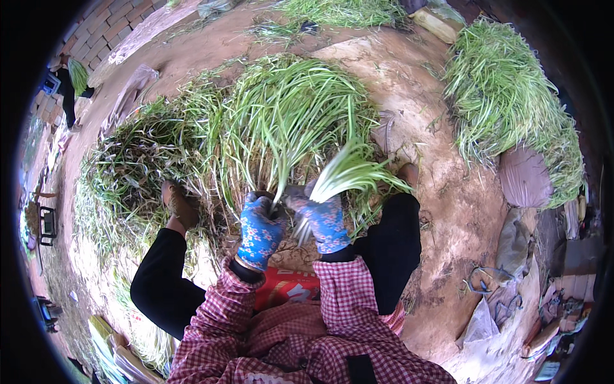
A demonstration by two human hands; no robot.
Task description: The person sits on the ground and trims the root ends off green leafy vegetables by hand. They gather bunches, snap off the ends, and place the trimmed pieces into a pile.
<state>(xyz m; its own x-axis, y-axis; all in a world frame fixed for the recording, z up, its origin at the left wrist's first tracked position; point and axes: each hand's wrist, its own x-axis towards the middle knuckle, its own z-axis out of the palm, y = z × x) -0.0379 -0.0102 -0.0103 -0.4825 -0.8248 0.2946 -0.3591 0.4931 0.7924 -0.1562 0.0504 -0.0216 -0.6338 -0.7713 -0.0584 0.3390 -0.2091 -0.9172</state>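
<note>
Blue floral work gloves cover both my hands, side by side between my knees. My left hand [261,231] grips the pale lower end of a few green stalks [283,170], whose long leaves spread up over the pile. A fanned bunch of chive-like greens [343,178] is in my right hand [324,223], white ends down and leaves to the upper right, slightly blurred. Just beyond my hands lies a big heap of the same long-leaved greens [302,101]. Its left part is a darker tangle of withered leaves [144,149].
A second heap of greens [503,96] lies on the right beside a brown sack [525,176], and another [340,10] at the far top. Below my hands is a red printed bag [288,288]. A person [67,89] carrying greens is at upper left, near a brick wall [105,29].
</note>
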